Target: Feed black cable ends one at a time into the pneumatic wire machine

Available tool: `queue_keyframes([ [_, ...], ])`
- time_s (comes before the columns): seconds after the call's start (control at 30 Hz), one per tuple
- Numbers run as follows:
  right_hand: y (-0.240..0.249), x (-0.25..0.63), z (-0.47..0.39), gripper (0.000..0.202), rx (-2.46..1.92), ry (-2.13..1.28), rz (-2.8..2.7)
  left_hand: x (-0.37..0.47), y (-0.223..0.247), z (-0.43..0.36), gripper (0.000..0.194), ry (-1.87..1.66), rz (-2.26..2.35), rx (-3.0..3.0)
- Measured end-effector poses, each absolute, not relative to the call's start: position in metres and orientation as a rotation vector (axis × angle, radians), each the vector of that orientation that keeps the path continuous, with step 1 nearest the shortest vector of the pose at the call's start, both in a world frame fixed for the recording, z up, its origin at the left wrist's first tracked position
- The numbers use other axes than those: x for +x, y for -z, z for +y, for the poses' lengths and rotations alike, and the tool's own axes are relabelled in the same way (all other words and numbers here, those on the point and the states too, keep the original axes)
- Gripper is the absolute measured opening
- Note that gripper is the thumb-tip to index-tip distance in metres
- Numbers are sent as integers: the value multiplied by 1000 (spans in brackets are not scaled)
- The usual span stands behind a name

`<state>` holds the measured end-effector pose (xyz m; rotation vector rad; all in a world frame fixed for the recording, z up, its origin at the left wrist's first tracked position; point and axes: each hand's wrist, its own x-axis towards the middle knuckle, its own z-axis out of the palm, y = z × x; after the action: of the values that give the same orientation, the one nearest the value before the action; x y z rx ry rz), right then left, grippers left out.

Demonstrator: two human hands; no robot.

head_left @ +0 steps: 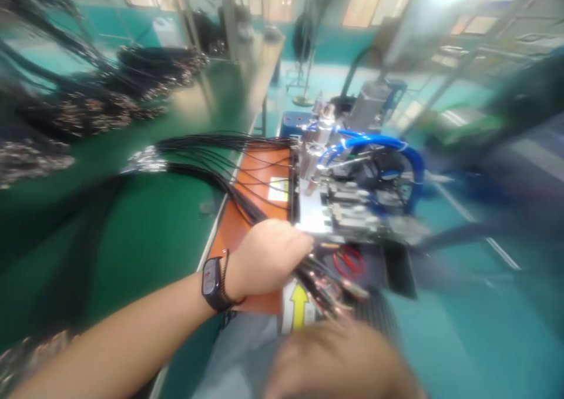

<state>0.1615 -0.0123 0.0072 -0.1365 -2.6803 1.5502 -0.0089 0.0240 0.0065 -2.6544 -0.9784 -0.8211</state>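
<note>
My left hand (268,255), with a dark band on its wrist, is closed round a bundle of black cables (247,207) at the front of the orange machine top (275,161). Stripped or metal-tipped cable ends (330,299) stick out below the fist, toward my right hand (339,361). That hand is smeared by motion at the bottom of the view, and its fingers cannot be made out. Just beyond the left hand stands a machine head (317,175) with metal parts and blue air hoses (374,143). Several thin cables run across the orange top to it.
On the left, a green table (145,234) bears silvery wrapping (147,159) round the cable bundle, and piles of black cables with metal ends (106,105). Red wire (348,261) hangs beneath the machine head. A label with a yellow arrow (299,306) is on the machine's front.
</note>
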Motion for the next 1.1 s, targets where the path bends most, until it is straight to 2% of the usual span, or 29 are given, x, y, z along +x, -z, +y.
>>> queue_keyframes([
  [0.07,2,214,-9,23,-307,-1565,-2419,-6,7,20,18,794,-955,-2679],
  [0.1,6,230,-8,19,-573,-1526,-2302,-5,11,18,19,762,-962,-2696],
  [0.17,18,239,-7,15,-1140,-1143,-1865,-4,16,16,21,697,-990,-2720],
  [0.2,24,234,-6,11,-1264,-971,-1712,-4,16,15,21,674,-1004,-2724],
  [0.27,36,212,-4,20,-1250,-891,-1683,-6,17,14,22,635,-1014,-2731],
  [0.33,45,188,-3,11,-1199,-777,-1650,-8,17,12,21,590,-1034,-2741],
  [0.53,52,169,-10,9,-1267,-610,-1498,-10,21,8,14,632,-1167,-2684],
  [0.7,51,175,-10,11,-1137,-645,-1824,-7,23,9,7,636,-1209,-2661],
  [0.9,48,168,-5,10,-1330,-738,-1507,-7,23,9,6,578,-1225,-2697],
  [1.1,47,168,0,16,-1208,-780,-1609,-9,20,10,13,524,-1198,-2791],
])
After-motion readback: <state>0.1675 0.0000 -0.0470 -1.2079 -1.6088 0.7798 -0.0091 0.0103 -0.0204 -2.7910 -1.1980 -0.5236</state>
